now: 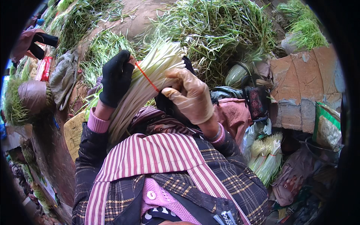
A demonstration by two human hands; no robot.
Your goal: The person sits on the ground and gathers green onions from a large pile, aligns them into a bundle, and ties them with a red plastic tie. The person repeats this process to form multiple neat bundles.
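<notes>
Across my lap lies a slanted bundle of long, pale green-white vegetable stalks (157, 64), with their white ends towards the upper right. An orange tie band (146, 77) crosses the bundle's front. My left hand (116, 80), in a black glove with bare fingertips, is closed at the band's upper left end. At its lower right end, the thumb and bent fingers of my right hand (194, 95) pinch the band; this hand wears a thin translucent glove. The back of the bundle is hidden.
Heaps of loose green stalks (208, 31) cover the ground ahead. On the right are a green squash (236, 74), a cardboard sheet (301, 84) and tied bundles of stalks (265, 157). At left stand a wrapped bundle (32, 94) and a yellow board (74, 135). Another person's dark sleeves (42, 42) show at upper left.
</notes>
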